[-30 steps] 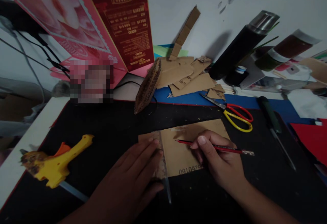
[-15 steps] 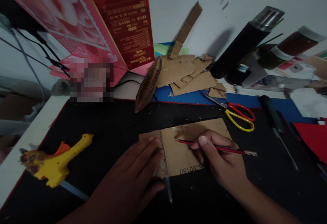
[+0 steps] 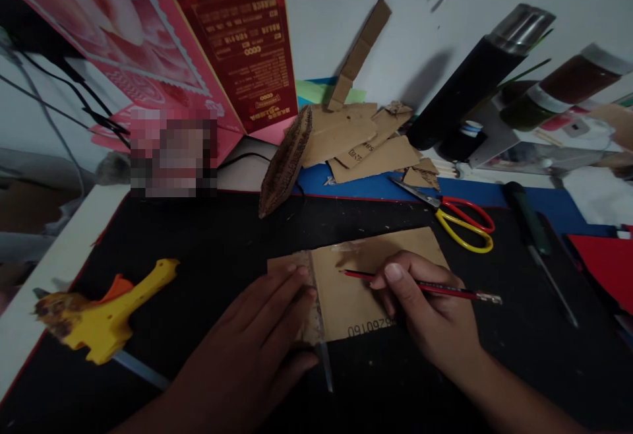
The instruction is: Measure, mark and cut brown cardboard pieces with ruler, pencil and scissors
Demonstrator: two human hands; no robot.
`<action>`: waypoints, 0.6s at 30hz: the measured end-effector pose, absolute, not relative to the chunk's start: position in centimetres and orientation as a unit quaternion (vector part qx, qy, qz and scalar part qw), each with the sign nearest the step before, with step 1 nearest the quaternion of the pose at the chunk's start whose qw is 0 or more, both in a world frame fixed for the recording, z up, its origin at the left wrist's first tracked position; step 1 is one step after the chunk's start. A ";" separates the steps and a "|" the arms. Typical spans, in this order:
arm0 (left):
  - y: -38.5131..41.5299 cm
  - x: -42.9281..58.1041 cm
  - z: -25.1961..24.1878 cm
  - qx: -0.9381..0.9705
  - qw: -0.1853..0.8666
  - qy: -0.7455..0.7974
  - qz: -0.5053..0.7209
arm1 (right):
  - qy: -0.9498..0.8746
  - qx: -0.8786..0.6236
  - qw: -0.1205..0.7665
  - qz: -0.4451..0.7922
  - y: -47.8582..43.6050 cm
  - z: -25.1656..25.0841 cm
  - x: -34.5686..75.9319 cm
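A flat piece of brown cardboard (image 3: pixel 361 292) with printed digits along its near edge lies on the black mat. My left hand (image 3: pixel 267 325) rests flat over its left side, fingers stretched out. Beneath those fingertips runs a clear strip that looks like a plastic ruler (image 3: pixel 327 369), sticking out past the cardboard's near edge. Between thumb and fingers, my right hand (image 3: pixel 420 302) grips a red and black pencil (image 3: pixel 357 275). The pencil's tip points left, at or just above the cardboard; whether it touches I cannot tell.
A yellow hot glue gun (image 3: pixel 106 315) lies at left. Scissors (image 3: pixel 465 229) with red and yellow handles and a screwdriver (image 3: pixel 531 236) lie at right. Behind are cardboard scraps (image 3: pixel 341 134), a cut cardboard shape (image 3: pixel 287 163), a black flask (image 3: pixel 469 84) and a tall box (image 3: pixel 237 38).
The view has shifted very slightly. The pencil's back end has tipped a little outward to the right; both hands otherwise keep their places on the cardboard.
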State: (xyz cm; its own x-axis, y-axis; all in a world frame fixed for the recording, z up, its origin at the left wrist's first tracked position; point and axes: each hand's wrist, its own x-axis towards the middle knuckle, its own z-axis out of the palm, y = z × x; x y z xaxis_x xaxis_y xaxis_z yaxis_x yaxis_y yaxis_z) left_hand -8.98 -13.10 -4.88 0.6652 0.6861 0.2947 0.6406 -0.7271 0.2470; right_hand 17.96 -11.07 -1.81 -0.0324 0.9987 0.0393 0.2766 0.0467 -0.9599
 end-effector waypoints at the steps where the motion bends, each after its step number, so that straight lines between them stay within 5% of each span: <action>1: -13.1 -9.0 -4.9 0.911 0.059 0.364 0.185 | -0.577 -0.548 0.433 0.423 -11.1 -1.8 18.0; 12: -13.1 -9.0 -4.9 0.913 0.048 0.360 0.185 | -0.524 -0.534 0.487 0.450 -11.3 -1.4 17.5; 18: -13.1 -9.1 -5.0 0.915 0.068 0.358 0.175 | -0.597 -0.513 0.420 0.452 -11.5 -1.8 16.8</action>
State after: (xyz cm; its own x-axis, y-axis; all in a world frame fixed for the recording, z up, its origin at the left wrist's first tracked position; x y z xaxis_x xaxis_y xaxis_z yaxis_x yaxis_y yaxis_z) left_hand -9.11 -13.11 -4.98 0.6819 0.6789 0.2722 0.6312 -0.7343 0.2500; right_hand 16.83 -11.53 -1.78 -0.1211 0.9919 0.0381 0.2323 0.0657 -0.9704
